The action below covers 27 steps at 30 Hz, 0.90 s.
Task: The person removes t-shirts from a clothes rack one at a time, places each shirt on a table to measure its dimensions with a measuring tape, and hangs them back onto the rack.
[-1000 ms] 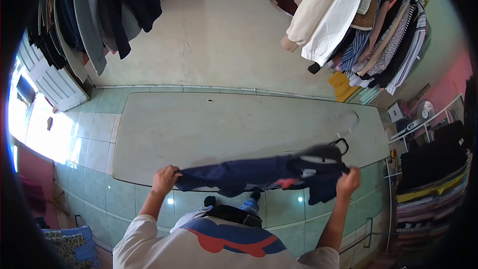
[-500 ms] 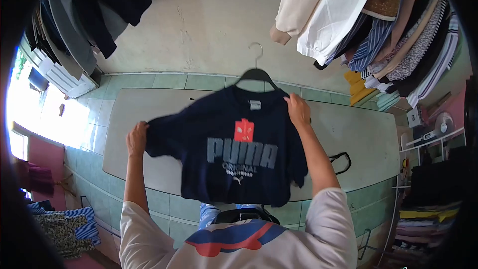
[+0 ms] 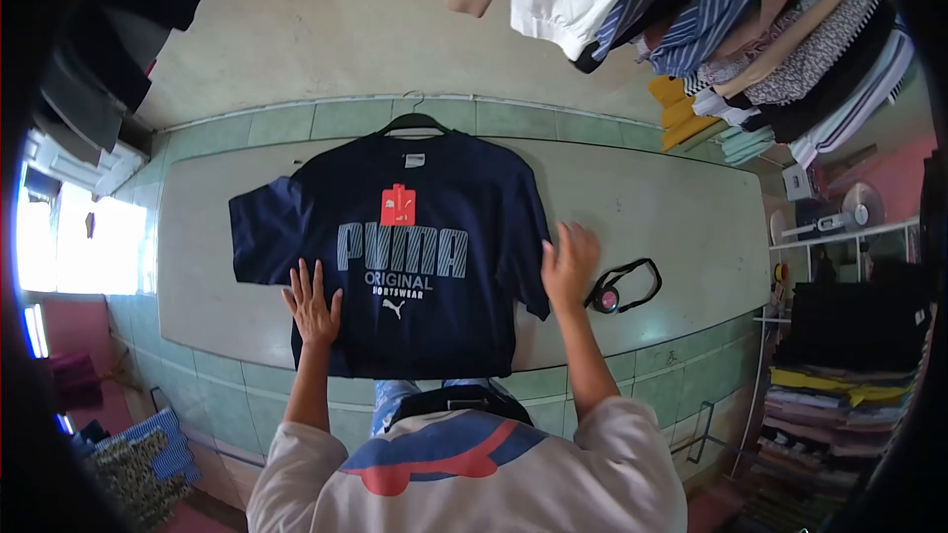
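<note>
A navy T-shirt (image 3: 459, 306) printed "PUMA ORIGINAL SPORTSWEAR" lies face up on the pale table (image 3: 691, 217), its hem at the front edge. It is on a black hanger (image 3: 415, 122), whose hook points to the wall. A red paper tag (image 3: 398, 207) rests below the neckline. My left hand (image 3: 313, 308) is spread flat on the shirt's lower left side. Beside the right sleeve is my right hand (image 3: 570, 262), fingers apart and holding nothing; whether it touches the cloth I cannot tell.
Right of my right hand lies a black looped strap (image 3: 647, 281) with a round piece. Clothes hang at upper right (image 3: 681, 30) and upper left (image 3: 99, 49). Folded clothes (image 3: 839, 385) fill a rack on the right, below a white fan (image 3: 862, 205).
The T-shirt, held up by its left sleeve and right shoulder before, now lies on the table. Both hands have let go and moved lower. The view has shifted.
</note>
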Tool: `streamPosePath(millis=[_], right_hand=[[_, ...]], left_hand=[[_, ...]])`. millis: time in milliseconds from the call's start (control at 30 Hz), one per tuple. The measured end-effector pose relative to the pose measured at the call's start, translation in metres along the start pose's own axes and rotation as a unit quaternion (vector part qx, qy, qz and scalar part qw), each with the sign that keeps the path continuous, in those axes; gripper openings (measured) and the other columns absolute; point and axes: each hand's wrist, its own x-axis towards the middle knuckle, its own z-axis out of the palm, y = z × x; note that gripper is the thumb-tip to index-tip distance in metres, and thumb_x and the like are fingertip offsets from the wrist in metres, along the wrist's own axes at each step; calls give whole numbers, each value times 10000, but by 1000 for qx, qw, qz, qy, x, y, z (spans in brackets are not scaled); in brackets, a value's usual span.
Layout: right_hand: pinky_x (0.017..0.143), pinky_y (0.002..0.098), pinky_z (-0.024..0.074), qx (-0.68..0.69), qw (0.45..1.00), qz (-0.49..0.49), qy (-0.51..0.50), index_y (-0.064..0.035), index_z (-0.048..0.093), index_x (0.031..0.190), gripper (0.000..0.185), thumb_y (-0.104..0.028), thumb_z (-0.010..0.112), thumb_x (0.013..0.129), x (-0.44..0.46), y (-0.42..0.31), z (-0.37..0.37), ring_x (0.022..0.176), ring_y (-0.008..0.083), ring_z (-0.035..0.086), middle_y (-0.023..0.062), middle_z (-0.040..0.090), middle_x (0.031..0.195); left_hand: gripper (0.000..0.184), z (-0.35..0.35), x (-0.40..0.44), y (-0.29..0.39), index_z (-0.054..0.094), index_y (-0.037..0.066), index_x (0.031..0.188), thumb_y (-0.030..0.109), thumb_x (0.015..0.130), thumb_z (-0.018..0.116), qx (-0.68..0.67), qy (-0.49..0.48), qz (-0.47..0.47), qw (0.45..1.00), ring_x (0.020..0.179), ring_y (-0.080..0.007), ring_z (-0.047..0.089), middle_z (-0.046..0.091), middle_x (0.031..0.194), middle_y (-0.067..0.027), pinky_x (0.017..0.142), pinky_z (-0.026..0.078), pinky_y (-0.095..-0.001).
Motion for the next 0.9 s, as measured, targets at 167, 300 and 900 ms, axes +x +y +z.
streamPosePath(millis=[167, 300, 900], right_hand=[[968, 565, 250, -156, 977, 25, -142, -198, 460, 1258, 445, -322, 527, 836, -80, 85, -26, 1198, 390, 349, 115, 403, 1312], [969, 551, 258, -194, 970, 73, -127, -191, 468, 1247, 396, -311, 485, 869, -65, 133, -32, 1194, 357, 367, 100, 409, 1312], [590, 254, 449, 530, 736, 420, -31, -66, 512, 967, 351, -43, 715, 682, 2, 58, -12, 722, 136, 547, 51, 564, 852]], left_hand=[[611, -4, 1, 1, 261, 177, 1386, 380, 851, 473, 17, -8, -12, 1000, 1347, -304, 120, 164, 1461, -95, 1068, 68, -519], [610, 2, 1, -2, 258, 180, 1387, 401, 855, 459, 21, 1, -7, 1000, 1348, -296, 119, 168, 1461, -88, 1072, 69, -508], [601, 5, -11, -7, 254, 199, 1388, 430, 863, 431, 25, 9, -17, 999, 1348, -272, 128, 170, 1462, -72, 1084, 75, -459]])
